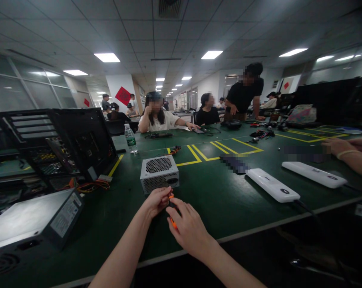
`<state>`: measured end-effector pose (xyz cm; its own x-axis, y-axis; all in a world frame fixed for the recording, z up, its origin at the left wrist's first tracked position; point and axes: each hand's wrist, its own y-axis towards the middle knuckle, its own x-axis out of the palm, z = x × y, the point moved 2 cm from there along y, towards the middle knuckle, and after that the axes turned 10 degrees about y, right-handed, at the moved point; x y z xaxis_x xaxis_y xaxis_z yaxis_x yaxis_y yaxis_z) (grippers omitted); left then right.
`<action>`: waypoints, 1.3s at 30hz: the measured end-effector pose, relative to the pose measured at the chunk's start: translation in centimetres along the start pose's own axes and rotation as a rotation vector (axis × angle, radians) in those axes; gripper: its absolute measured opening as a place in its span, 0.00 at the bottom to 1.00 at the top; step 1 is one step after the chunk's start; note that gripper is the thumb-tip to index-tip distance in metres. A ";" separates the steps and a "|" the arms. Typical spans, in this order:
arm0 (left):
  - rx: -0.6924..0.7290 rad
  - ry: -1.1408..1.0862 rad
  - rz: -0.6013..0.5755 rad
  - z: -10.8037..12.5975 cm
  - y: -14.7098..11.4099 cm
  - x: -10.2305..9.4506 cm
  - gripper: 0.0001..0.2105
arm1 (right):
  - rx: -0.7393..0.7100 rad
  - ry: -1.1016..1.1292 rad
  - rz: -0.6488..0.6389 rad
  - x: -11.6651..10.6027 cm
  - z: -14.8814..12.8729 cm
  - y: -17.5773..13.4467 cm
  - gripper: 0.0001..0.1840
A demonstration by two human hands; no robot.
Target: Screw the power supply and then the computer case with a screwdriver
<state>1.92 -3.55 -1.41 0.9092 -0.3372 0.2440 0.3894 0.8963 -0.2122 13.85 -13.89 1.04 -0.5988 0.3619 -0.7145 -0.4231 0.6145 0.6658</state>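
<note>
Right hand point(187, 226) clamped on orange-black screwdriver point(173, 223); left hand point(157, 202) curled at its far end, grip unclear. Boxy, honeycomb-vented metal power supply point(159, 172) just beyond.

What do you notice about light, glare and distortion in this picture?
Head view: ceiling lights shine bright, yet below the green table it is nearly black; head view: pale sheen on the silver box at left; head view: visible stretching near the edges; head view: left hand and right hand softly lit.
</note>
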 end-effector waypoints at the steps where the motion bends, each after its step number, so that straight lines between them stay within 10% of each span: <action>1: 0.000 0.005 0.008 -0.1 0.1 0.0 0.10 | -0.002 0.013 -0.024 -0.1 -0.1 0.0 0.13; 13: -0.035 -0.027 -0.027 0.1 -0.2 0.1 0.08 | 0.040 -0.046 0.106 0.6 0.5 -0.2 0.09; 24: -0.040 0.015 0.045 0.2 -0.2 0.3 0.12 | -0.068 -0.006 -0.043 -0.1 -0.2 -0.2 0.16; 31: -0.036 -0.004 -0.021 0.1 -0.2 0.0 0.10 | -0.010 -0.093 0.163 0.8 0.6 -0.5 0.11; 39: -0.033 0.035 -0.002 -0.3 0.1 -0.3 0.13 | -0.012 0.006 0.036 -0.2 -0.1 -0.3 0.16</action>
<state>1.70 -3.43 -1.82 0.9127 -0.3496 0.2115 0.3955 0.8857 -0.2431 14.02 -14.19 1.02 -0.6182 0.3794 -0.6884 -0.4094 0.5922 0.6941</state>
